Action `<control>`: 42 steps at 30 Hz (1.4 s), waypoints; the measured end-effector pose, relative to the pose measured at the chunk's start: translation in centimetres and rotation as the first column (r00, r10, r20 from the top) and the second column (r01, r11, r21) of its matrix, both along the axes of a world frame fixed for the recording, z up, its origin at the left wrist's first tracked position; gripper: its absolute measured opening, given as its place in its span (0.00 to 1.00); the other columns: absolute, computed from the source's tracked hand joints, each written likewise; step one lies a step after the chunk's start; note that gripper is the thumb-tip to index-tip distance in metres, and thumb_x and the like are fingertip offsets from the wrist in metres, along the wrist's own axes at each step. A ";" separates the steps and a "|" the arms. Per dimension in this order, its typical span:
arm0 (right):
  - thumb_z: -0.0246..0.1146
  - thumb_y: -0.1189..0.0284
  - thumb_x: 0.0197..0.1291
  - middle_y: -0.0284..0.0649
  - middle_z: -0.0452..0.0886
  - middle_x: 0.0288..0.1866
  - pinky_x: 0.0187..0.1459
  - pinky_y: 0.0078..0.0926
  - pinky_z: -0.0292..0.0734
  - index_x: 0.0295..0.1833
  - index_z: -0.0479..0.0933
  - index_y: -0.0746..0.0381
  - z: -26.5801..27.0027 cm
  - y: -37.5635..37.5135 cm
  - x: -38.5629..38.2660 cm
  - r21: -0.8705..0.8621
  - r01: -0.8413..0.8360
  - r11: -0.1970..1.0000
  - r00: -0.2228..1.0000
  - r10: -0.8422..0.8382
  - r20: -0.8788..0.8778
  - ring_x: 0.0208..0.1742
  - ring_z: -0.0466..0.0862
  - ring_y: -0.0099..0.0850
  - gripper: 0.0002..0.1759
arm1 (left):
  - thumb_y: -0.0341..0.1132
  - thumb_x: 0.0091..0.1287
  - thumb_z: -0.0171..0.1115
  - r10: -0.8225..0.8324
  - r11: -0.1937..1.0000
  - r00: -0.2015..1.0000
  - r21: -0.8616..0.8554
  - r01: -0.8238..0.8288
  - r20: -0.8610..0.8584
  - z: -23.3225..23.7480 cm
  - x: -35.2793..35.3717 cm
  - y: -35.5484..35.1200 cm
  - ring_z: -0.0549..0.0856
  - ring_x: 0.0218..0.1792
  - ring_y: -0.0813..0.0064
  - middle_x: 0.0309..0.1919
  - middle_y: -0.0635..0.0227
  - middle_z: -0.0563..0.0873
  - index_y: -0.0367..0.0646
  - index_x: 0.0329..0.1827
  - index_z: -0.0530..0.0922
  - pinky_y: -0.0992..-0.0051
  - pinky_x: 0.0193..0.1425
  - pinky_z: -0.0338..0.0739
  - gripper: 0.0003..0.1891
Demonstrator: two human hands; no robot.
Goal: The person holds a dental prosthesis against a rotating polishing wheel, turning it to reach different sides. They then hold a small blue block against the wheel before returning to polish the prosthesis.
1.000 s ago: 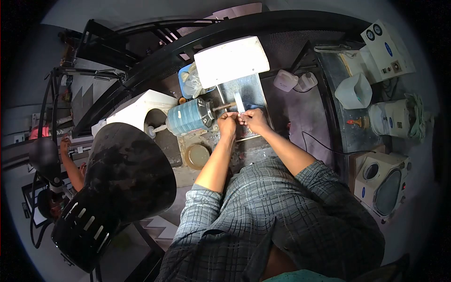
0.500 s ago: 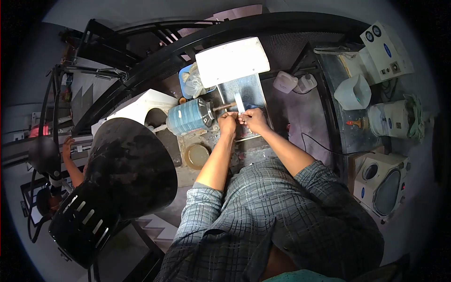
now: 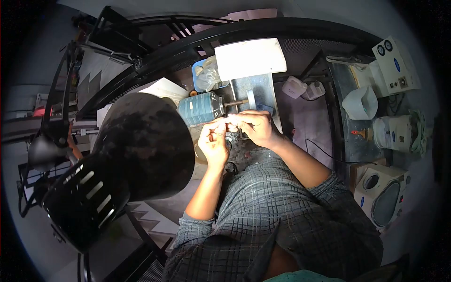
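Observation:
My left hand (image 3: 214, 143) and my right hand (image 3: 256, 127) meet in front of the motor, fingertips pinched together. Something small and pale between them is too bright and small to make out. Just beyond my hands lies a blue ribbed motor (image 3: 199, 108), its shaft (image 3: 236, 103) pointing right to a white wheel (image 3: 251, 100). My fingers are apart from the wheel. Behind it stands a metal tray (image 3: 263, 87) under a bright white cover (image 3: 251, 58).
A large black lamp shade (image 3: 150, 145) fills the left side. A blue basket (image 3: 200, 84) holds plastic bags. White jugs (image 3: 294, 87), a white container (image 3: 360, 102) and a machine with gauges (image 3: 396, 66) are to the right. Another person's arm (image 3: 73, 143) shows at far left.
Both hands have drawn back from the wheel, toward me and slightly left, still together. The view has shifted, and the lamp covers more of the middle.

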State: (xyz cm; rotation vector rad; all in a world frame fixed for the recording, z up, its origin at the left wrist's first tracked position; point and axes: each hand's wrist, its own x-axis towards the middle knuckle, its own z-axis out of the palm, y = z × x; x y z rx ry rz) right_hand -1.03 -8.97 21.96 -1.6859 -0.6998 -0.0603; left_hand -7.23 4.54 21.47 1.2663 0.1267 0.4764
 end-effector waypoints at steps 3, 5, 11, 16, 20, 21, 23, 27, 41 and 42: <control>0.61 0.79 0.57 0.46 0.83 0.34 0.37 0.24 0.79 0.44 0.79 0.71 1.6 0.5 -0.5 0.017 -0.034 0.999 0.998 0.033 0.047 0.34 0.85 0.34 0.09 | 0.21 0.65 0.57 0.094 0.995 0.995 -0.030 -0.092 0.046 0.5 -1.1 0.3 0.84 0.31 0.69 0.37 0.53 0.83 0.29 0.43 0.74 0.73 0.39 0.80 0.06; 0.61 0.79 0.57 0.46 0.83 0.35 0.37 0.24 0.79 0.44 0.79 0.71 2.7 0.7 -0.7 0.021 -0.091 0.996 0.996 0.091 -0.005 0.34 0.85 0.33 0.09 | 0.22 0.65 0.58 0.098 0.995 0.994 -0.010 -0.098 0.045 1.5 -1.7 0.4 0.84 0.31 0.69 0.36 0.53 0.83 0.29 0.42 0.74 0.73 0.39 0.81 0.06; 0.61 0.79 0.57 0.47 0.84 0.35 0.37 0.25 0.79 0.42 0.80 0.71 4.2 1.1 -1.8 0.011 -0.118 0.993 0.990 0.117 0.073 0.34 0.85 0.33 0.09 | 0.24 0.66 0.57 0.027 1.000 0.997 -0.011 -0.026 0.074 1.9 -2.8 1.2 0.84 0.32 0.71 0.34 0.54 0.83 0.29 0.43 0.74 0.74 0.39 0.81 0.06; 0.63 0.78 0.56 0.48 0.84 0.35 0.37 0.25 0.79 0.41 0.80 0.71 5.3 1.0 -3.0 -0.028 -0.121 0.992 0.989 0.123 0.082 0.35 0.85 0.34 0.09 | 0.25 0.66 0.57 0.028 0.995 0.998 -0.095 -0.023 0.053 2.5 -3.8 0.9 0.84 0.32 0.73 0.34 0.57 0.83 0.30 0.43 0.75 0.75 0.40 0.81 0.06; 0.64 0.77 0.55 0.48 0.84 0.35 0.37 0.25 0.80 0.40 0.80 0.71 5.6 0.7 -3.6 -0.051 -0.120 0.991 0.984 0.126 0.128 0.35 0.85 0.35 0.09 | 0.25 0.66 0.58 0.059 0.995 0.996 -0.083 -0.054 0.066 1.8 -4.2 0.9 0.84 0.32 0.74 0.34 0.58 0.83 0.31 0.42 0.75 0.75 0.41 0.81 0.06; 0.64 0.77 0.55 0.48 0.84 0.35 0.37 0.25 0.80 0.40 0.80 0.71 5.5 0.6 -3.8 -0.052 -0.119 0.991 0.984 0.125 0.130 0.35 0.85 0.35 0.09 | 0.25 0.66 0.58 0.059 0.995 0.996 -0.084 -0.053 0.069 1.7 -4.2 0.9 0.84 0.32 0.74 0.34 0.58 0.83 0.31 0.42 0.75 0.75 0.41 0.81 0.06; 0.64 0.77 0.55 0.48 0.84 0.35 0.38 0.25 0.80 0.40 0.80 0.71 5.2 0.6 -3.9 -0.039 -0.106 0.994 0.990 0.109 0.088 0.35 0.85 0.35 0.09 | 0.25 0.66 0.58 0.057 0.995 0.997 -0.082 -0.053 0.044 1.6 -4.3 0.8 0.84 0.32 0.74 0.34 0.58 0.83 0.31 0.43 0.75 0.76 0.41 0.81 0.06; 0.64 0.77 0.55 0.48 0.84 0.36 0.37 0.25 0.79 0.40 0.80 0.70 5.5 0.4 -4.1 -0.042 -0.091 0.995 0.991 0.095 0.092 0.35 0.85 0.34 0.09 | 0.25 0.66 0.58 0.020 0.996 0.999 -0.089 -0.015 0.049 2.0 -4.3 0.7 0.84 0.33 0.74 0.34 0.58 0.83 0.31 0.43 0.75 0.76 0.41 0.80 0.06; 0.58 0.76 0.59 0.40 0.83 0.23 0.30 0.24 0.74 0.40 0.82 0.66 -15.6 -3.3 -0.1 -0.385 0.138 0.913 0.833 -0.317 -0.454 0.26 0.83 0.24 0.09 | 0.23 0.66 0.54 -0.456 0.790 0.734 -0.608 0.075 -0.503 -18.1 4.9 -3.2 0.83 0.26 0.71 0.29 0.62 0.83 0.36 0.37 0.75 0.75 0.30 0.83 0.02; 0.56 0.76 0.60 0.39 0.83 0.23 0.30 0.24 0.75 0.40 0.82 0.67 -15.5 -3.3 0.0 -0.367 0.150 0.918 0.819 -0.323 -0.473 0.25 0.82 0.23 0.10 | 0.22 0.66 0.53 -0.457 0.786 0.717 -0.617 0.047 -0.527 -18.9 5.5 -3.7 0.83 0.25 0.71 0.29 0.63 0.83 0.38 0.36 0.75 0.75 0.28 0.83 0.03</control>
